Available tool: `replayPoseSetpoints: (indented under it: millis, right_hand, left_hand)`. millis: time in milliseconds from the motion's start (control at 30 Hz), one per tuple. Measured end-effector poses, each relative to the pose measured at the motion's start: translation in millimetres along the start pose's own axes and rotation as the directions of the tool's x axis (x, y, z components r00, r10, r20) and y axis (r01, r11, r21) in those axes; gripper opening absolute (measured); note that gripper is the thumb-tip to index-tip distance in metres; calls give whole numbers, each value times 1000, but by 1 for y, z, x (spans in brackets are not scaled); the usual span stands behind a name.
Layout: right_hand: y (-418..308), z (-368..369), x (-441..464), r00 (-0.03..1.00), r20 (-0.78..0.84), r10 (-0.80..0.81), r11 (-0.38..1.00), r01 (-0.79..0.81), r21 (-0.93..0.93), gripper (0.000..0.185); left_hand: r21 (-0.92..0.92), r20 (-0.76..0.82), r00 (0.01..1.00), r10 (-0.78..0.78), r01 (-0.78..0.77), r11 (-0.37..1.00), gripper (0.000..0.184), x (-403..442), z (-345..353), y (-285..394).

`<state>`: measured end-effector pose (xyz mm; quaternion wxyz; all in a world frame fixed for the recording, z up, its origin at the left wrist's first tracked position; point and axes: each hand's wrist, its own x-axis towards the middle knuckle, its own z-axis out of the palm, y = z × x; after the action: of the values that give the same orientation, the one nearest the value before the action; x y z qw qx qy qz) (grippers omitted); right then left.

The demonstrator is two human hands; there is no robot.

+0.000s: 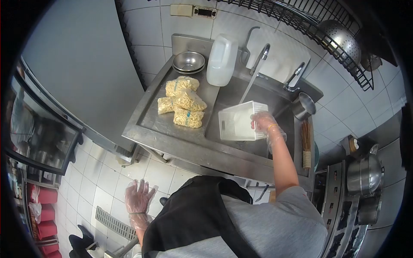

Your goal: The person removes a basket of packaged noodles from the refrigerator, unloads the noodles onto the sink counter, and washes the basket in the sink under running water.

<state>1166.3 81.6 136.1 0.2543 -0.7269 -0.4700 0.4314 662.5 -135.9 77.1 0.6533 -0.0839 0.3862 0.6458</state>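
In a clear plastic glove, my right hand (265, 122) grips the right side of a white slotted plastic basket (231, 124). The basket is tilted over the sink basin (226, 96), and water runs from the faucet (264, 53) toward it. My left hand (140, 197), also gloved, hangs out to the left of my body above the floor. Its fingers are spread and nothing is in them. Several bags of yellow noodles (189, 99) lie piled on the steel drainboard (148, 114) left of the basin.
Two stacked metal bowls (188, 61) and a translucent plastic jug (222, 60) stand at the counter's back. Right of the basin are a metal pot (303, 106) and a bamboo brush (306, 146). A wire rack (297, 21) hangs above. Large pots (363, 176) stand at right.
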Motion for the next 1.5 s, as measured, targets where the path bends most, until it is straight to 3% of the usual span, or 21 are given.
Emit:
replayPoseSetpoints:
  millis: [33, 100, 133, 200, 300, 400, 500, 600, 700, 800, 867, 933, 1000, 1200, 1400, 1500]
  right_hand:
    - [0, -1, 1, 999, 34, -34, 976, 40, -215, 14]
    - [0, -1, 5, 990, 123, -71, 791, 131, -597, 14]
    - [4, 3, 9, 982, 169, -78, 714, 173, -678, 15]
    - [11, 18, 18, 962, 262, -76, 532, 261, -805, 17]
    - [12, 44, 20, 947, 309, -85, 461, 313, -830, 23]
    - [79, 71, 83, 873, 376, -311, 260, 459, -850, 22]
    - [108, 92, 111, 888, 329, -322, 355, 436, -827, 17]
    - [97, 88, 91, 755, 411, -511, 250, 588, -769, 17]
    - [61, 92, 57, 873, 121, -473, 481, 371, -794, 19]
    - [77, 92, 59, 898, 218, -381, 403, 374, -835, 14]
    - [77, 94, 54, 968, 78, -240, 626, 216, -749, 13]
    - [76, 94, 51, 975, 98, -197, 627, 202, -753, 15]
    - [78, 90, 50, 932, 262, -250, 413, 348, -842, 19]
    - [77, 81, 28, 944, 198, -264, 562, 318, -763, 29]
    - [71, 67, 22, 951, 210, -228, 565, 305, -767, 33]
    - [85, 66, 37, 932, 254, -260, 462, 351, -814, 34]
  left_hand:
    - [-3, 5, 1000, -8, 8, 1000, 59, 1, -1, 0]
    - [-4, 27, 999, -24, 25, 1000, 55, 2, 1, 1]
    - [-4, 38, 999, -32, 32, 999, 53, 2, 2, 1]
    - [4, 25, 999, -32, 32, 999, 50, 4, 4, 1]
    - [6, 14, 999, -33, 33, 999, 48, 5, 9, 1]
    - [0, 16, 999, -39, 39, 999, 48, 5, 7, 1]
    - [24, 9, 1000, -28, 28, 999, 54, 6, 1, 2]
    - [38, 11, 1000, -23, 23, 999, 61, 3, -2, 3]
    - [48, -1, 1000, -19, 19, 999, 62, 3, -5, 4]
    - [44, 8, 1000, -22, 22, 999, 64, 4, -6, 4]
    - [45, 15, 1000, -27, 26, 999, 64, 5, -5, 3]
    - [50, 19, 999, -31, 30, 998, 64, 5, -5, 3]
    - [57, 25, 999, -40, 38, 998, 63, 6, -4, 2]
    - [78, 20, 998, -54, 52, 996, 58, 7, 1, -1]
    - [69, 34, 997, -64, 62, 996, 59, 9, 1, -4]
    - [73, 35, 998, -52, 50, 996, 58, 7, -1, -4]
